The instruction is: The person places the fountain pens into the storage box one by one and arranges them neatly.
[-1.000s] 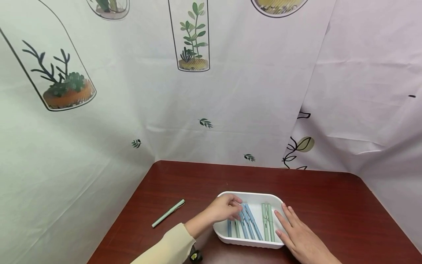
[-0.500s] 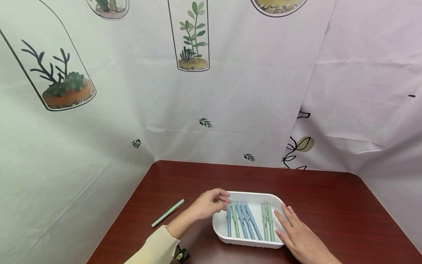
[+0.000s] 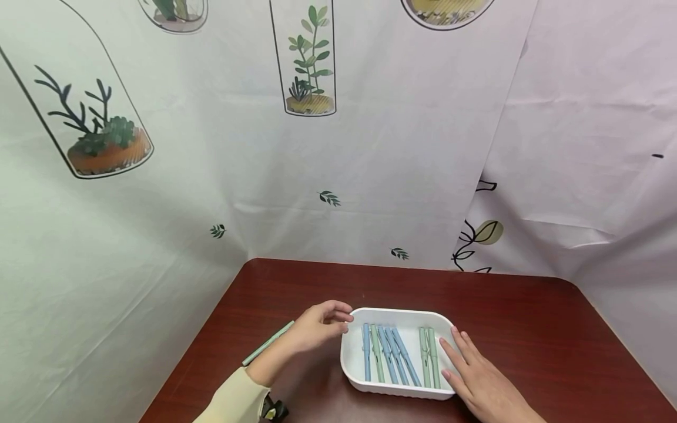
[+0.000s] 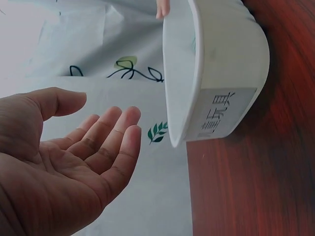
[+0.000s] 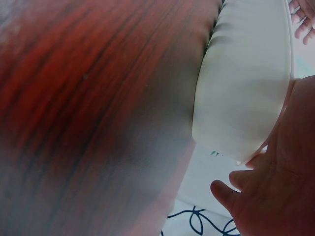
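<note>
A white plastic tray (image 3: 404, 390) holds pens in two groups. On its left lie a blue pen (image 3: 367, 355), a green pen (image 3: 378, 355) and three more blue pens, the rightmost ones slanted; a pair of green pens (image 3: 434, 361) lies toward the right. My left hand (image 3: 319, 325), empty with relaxed fingers, hovers just outside the tray's left rim; the left wrist view shows its bare palm (image 4: 69, 172). My right hand (image 3: 483, 382) has its fingers extended at the tray's right rim, with nothing gripped. A loose green pen (image 3: 264, 346) lies left of the tray, partly hidden by my left forearm.
The dark red wooden table (image 3: 529, 335) runs back to a white printed curtain (image 3: 381, 176) behind and at both sides. A printed label (image 4: 219, 115) marks the tray's outer left wall. A dark strap device (image 3: 272, 409) sits at my left wrist.
My left hand has drawn leftward from over the pens in the tray to outside its rim, and its forearm now overlaps the loose green pen. The right hand stays put.
</note>
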The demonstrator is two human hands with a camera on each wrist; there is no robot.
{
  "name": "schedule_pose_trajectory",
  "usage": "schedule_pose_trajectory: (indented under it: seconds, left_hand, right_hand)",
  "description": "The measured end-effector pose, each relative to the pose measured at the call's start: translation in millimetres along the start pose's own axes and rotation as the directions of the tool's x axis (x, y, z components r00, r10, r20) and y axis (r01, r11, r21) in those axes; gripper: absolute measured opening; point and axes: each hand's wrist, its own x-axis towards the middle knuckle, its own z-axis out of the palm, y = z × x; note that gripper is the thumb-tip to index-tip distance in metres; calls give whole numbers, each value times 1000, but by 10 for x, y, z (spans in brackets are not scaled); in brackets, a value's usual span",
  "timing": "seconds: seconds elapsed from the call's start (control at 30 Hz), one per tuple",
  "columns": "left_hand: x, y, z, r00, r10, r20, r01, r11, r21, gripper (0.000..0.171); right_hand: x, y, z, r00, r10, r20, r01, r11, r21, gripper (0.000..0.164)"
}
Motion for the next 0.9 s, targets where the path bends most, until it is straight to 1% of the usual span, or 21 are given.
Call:
schedule_pose_trajectory:
  seconds: [0.07,0.27,0.47,0.7,0.9]
  left_hand:
    - [-22,-9,-41,1000,9,3,-9,1000,-2,36]
    - [-109,-39,-181,999,42,-8,-42,999,9,37]
    - [-204,-86,-333,998,35,-46,-33,999,29,39]
    - [-286,-182,-464,995,36,-92,-30,998,62,41]
    - [-361,-236,-546,992,23,-127,-13,997,80,43]
  right_hand:
    - [2,6,6,1000,-16,-12,16,1000,-1,59]
    - [3,12,1,1000,-18,-10,18,1000,-6,59]
    - [7,10,9,998,-50,-43,50,999,-14,58]
    - [1,8,4,1000,-7,-7,7,1000,1,59]
    - [9,-11,-4,1000,14,16,-14,1000,-21,58]
